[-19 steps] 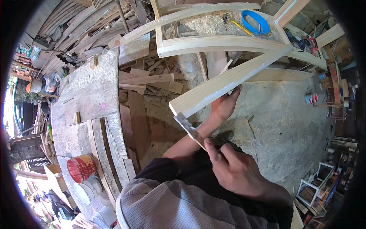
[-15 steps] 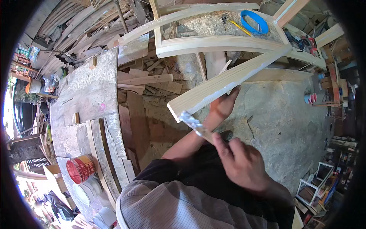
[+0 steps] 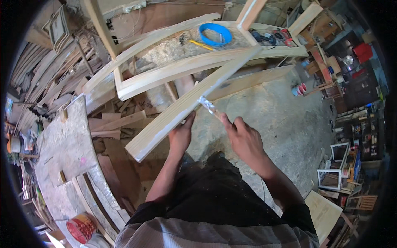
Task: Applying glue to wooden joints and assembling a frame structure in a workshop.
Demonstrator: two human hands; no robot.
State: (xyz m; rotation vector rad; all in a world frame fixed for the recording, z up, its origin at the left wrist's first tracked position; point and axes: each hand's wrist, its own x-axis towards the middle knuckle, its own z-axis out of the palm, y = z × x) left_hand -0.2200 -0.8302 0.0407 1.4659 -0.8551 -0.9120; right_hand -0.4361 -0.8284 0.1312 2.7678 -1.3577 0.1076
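Note:
A long pale wooden board point(image 3: 182, 103) slants across the middle, its far end resting by a curved wooden frame point(image 3: 173, 68). Thick white paste, like glue, streaks its near-facing edge. My left hand point(image 3: 180, 138) grips the board from below; its thumb shows at the edge, and the other fingers are partly hidden. In my right hand point(image 3: 247, 144) is a brush point(image 3: 210, 107) with a wooden handle and a white-smeared head. The brush head touches or hovers at the board's edge near its middle; I cannot tell which.
A blue ring-shaped roll point(image 3: 215, 34), a yellow pencil-like stick point(image 3: 201, 44) and a power tool point(image 3: 264, 38) lie within the frame. A worn bench point(image 3: 62, 144) with a red bucket point(image 3: 81, 228) stands left. Wood scraps point(image 3: 120, 124) litter the floor beneath the frame.
My view has swung, so the board and frame appear further left. The brush has moved from the board's near end along the edge toward its middle. My left hand still holds the board.

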